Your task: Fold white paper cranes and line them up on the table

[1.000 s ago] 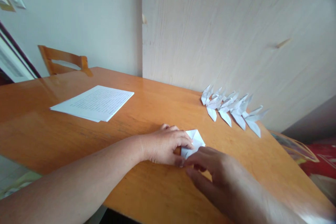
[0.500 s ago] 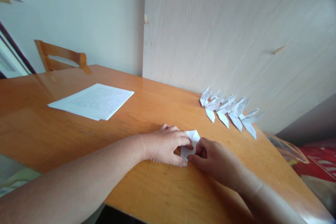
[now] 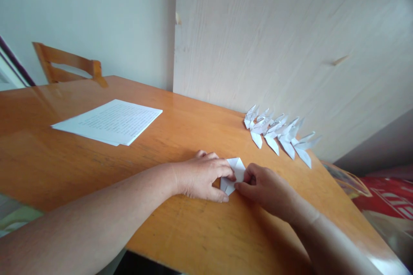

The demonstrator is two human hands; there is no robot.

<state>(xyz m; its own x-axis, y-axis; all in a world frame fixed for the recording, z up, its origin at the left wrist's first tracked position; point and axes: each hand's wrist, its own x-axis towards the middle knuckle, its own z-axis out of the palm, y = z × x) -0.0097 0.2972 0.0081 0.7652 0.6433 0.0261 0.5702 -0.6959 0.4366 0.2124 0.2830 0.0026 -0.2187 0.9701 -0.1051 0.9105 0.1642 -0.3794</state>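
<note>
A small piece of folded white paper (image 3: 238,170) with creases lies on the wooden table. My left hand (image 3: 203,177) holds it down from the left, index finger on top and thumb at the near corner, with a gap between them. From the right, my right hand (image 3: 269,188) pinches the paper's right edge between thumb and curled index finger. Part of the paper is hidden under my fingers. Beyond my hands, several folded white paper birds (image 3: 288,138) stand in a row close to the wood panel.
On the left part of the table (image 3: 180,240) lies a stack of written paper sheets (image 3: 112,120). A wooden chair (image 3: 67,60) stands at the far left end. The pale wood panel (image 3: 258,38) rises along the back edge. Red bags (image 3: 390,193) sit beyond the right edge.
The view has shifted slightly. My right thumb and fingers have slid a little up along the paper's right edge; my left hand stays on the paper.
</note>
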